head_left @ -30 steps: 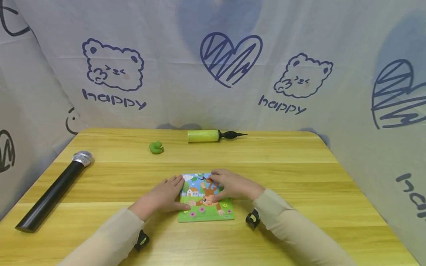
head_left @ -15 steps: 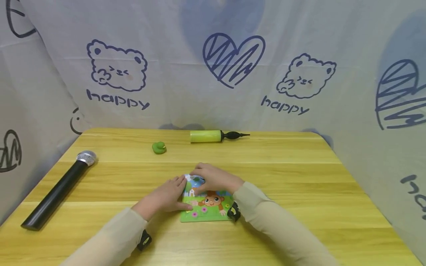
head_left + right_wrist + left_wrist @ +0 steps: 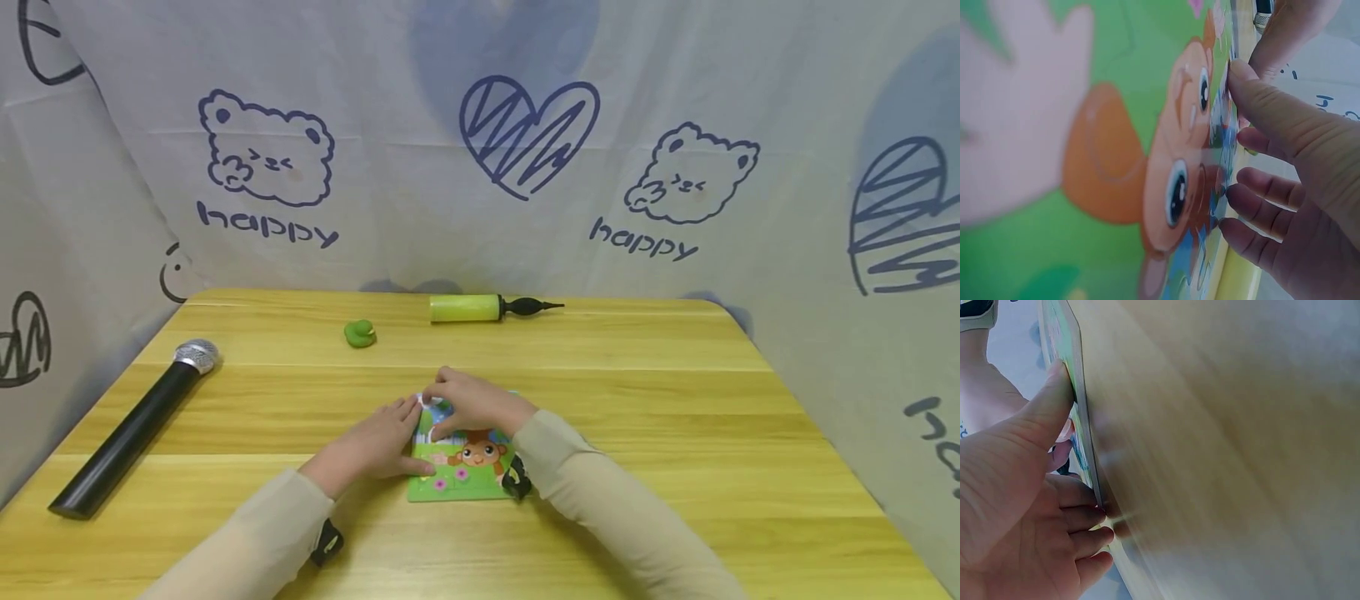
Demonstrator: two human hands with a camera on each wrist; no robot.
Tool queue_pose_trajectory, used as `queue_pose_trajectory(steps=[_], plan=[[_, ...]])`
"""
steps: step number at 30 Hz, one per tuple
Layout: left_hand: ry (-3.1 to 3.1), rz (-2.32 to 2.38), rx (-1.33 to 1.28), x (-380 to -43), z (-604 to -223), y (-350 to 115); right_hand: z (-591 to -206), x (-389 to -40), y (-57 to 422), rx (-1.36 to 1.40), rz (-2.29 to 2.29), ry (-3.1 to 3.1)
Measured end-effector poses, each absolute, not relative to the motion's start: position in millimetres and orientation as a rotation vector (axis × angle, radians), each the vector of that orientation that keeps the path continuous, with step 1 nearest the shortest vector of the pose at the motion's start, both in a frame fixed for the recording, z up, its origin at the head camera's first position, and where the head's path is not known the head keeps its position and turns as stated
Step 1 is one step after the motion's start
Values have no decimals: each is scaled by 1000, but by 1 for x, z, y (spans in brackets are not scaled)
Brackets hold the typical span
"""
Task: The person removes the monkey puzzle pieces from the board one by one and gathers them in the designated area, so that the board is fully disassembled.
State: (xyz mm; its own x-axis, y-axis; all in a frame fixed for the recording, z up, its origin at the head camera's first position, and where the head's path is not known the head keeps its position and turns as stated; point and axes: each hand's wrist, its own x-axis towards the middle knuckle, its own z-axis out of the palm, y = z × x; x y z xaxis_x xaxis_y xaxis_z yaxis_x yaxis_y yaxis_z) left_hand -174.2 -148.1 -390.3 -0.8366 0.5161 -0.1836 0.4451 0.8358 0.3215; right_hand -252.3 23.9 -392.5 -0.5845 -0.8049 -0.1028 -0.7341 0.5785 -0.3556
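Observation:
A square jigsaw puzzle [image 3: 480, 486] with a monkey, flowers and a small house lies flat on the table. My left hand [image 3: 372, 445] rests along its left side. In the left wrist view the left thumb [image 3: 1054, 403] lies on the face of the puzzle, and the fingers reach down at its edge with their tips near the table. My right hand [image 3: 478, 404] arches over the far-left part and hides some of the picture. In the right wrist view, the thumb and fingertips of that right hand [image 3: 1310, 162] touch the puzzle's surface, spread apart. Piece outlines show beneath them.
A black microphone [image 3: 138, 437] with a silver head lies at the left of the wooden table [image 3: 675, 400]. Farther back sit a green toy duck [image 3: 360, 333] and a yellow-green hand pump [image 3: 467, 308] with a black nozzle. A printed cloth [image 3: 397, 192] hangs behind.
My right hand has moved left across the puzzle, from its right part to its far-left part, uncovering the monkey's face. The left hand has stayed at the left edge. The view has shifted slightly.

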Motion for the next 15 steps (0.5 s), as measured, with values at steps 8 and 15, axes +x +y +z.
queue_pose_trajectory(steps=[8, 15], plan=[[2764, 331, 702, -173, -389, -146, -395, -253, 23, -1203, -447, 2545], [2768, 321, 693, -173, -389, -145, -397, -257, 25, -1087, -629, 2506]])
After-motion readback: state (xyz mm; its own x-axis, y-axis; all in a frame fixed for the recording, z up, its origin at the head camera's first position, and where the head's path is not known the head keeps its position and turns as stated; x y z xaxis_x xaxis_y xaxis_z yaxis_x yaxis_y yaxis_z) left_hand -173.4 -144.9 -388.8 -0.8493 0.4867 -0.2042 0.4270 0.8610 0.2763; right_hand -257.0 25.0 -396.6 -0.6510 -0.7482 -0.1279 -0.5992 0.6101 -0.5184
